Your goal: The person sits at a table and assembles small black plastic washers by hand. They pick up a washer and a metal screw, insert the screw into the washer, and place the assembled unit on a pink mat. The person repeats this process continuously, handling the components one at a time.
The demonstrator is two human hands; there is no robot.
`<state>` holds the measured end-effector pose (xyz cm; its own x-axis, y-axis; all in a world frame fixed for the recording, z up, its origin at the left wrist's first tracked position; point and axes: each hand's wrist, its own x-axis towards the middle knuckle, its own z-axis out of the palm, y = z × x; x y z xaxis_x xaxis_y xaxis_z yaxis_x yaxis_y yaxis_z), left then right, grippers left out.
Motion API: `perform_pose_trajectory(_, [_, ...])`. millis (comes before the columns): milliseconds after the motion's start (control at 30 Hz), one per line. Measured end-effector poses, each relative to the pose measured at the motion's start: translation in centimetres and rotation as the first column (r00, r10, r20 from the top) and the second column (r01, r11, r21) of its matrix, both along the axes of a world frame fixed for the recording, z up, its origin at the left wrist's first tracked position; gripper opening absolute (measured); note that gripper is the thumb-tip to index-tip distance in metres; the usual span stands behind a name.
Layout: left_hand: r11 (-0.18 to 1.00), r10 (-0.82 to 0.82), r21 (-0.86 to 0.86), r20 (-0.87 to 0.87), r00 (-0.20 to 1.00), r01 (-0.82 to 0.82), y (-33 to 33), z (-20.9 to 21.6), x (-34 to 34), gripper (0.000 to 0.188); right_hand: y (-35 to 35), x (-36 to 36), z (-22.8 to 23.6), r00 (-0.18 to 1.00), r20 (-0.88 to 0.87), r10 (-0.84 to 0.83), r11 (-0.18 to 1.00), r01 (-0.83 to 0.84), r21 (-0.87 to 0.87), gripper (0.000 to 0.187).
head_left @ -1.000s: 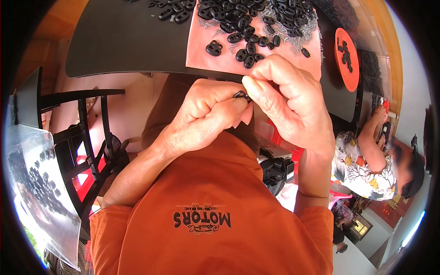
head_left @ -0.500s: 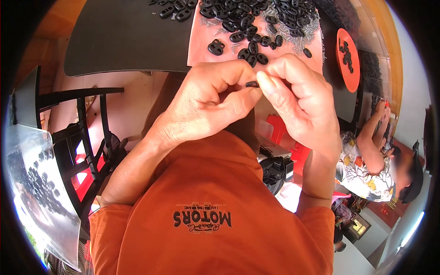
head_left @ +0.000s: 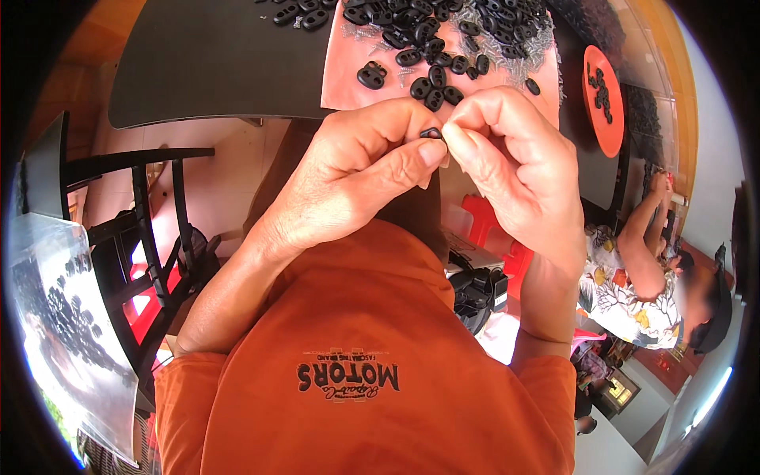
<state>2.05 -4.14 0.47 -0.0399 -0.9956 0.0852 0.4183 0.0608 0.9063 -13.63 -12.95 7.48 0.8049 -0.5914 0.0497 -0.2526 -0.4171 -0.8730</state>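
Close in front of my orange shirt, both hands are raised with their fingertips meeting. Between the thumb and bent forefinger of my left hand (head_left: 360, 174) is a small black plastic cord lock piece (head_left: 430, 134), mostly covered by the fingers. My right hand (head_left: 518, 170) is closed in a pinch at the right end of that piece; whatever its fingertips grip is hidden. Beyond the hands lies a pink sheet (head_left: 348, 83) with a heap of black two-hole cord locks (head_left: 408, 57) and many small metal springs (head_left: 538, 46).
The sheet rests on a dark table (head_left: 222, 67), where more cord locks lie at the far edge. A red oval tray (head_left: 606, 142) at the right holds several black pieces. A black chair frame (head_left: 142, 206) stands left; another person in a patterned shirt (head_left: 633, 289) is at the right.
Both hands have shifted slightly up. The black piece has tilted and sits a little higher, and the left thumb has moved further over it.
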Motion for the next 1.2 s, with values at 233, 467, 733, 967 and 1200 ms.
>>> perform_pose_trajectory(233, [0.999, 0.028, -0.028, -0.003, 1.000, -0.028, 0.1, -0.1, -0.2, 0.016, -0.1, 0.0, -0.3, 1.000, 0.013, -0.018, 0.999, 0.019, -0.040, 0.006])
perform_pose_trajectory(467, [0.998, 0.011, 0.069, 0.030, 0.999, -0.014, 0.0, 0.7, 0.1, 0.015, -0.3, 0.1, -0.4, 1.000, -0.016, -0.002, 0.970, -0.002, -0.242, 0.006])
perform_pose_trajectory(733, [0.998, 0.044, 0.042, 0.077, 0.996, -0.048, -0.2, 0.3, 0.1, 0.012, -0.4, 0.4, -0.3, 0.999, -0.052, -0.008, 0.965, -0.006, -0.261, 0.007])
perform_pose_trajectory(967, [0.992, 0.069, 0.101, 0.065, 0.995, -0.076, -0.5, 1.1, -0.6, 0.012, 0.0, 0.5, -1.1, 0.998, 0.035, -0.045, 0.932, 0.054, -0.359, 0.015])
perform_pose_trajectory(1200, [0.994, 0.104, -0.054, 0.216, 0.971, -0.094, -0.5, 2.0, -0.7, 0.013, 1.3, -0.1, -0.7, 0.990, 0.050, -0.129, 0.935, 0.139, -0.325, 0.013])
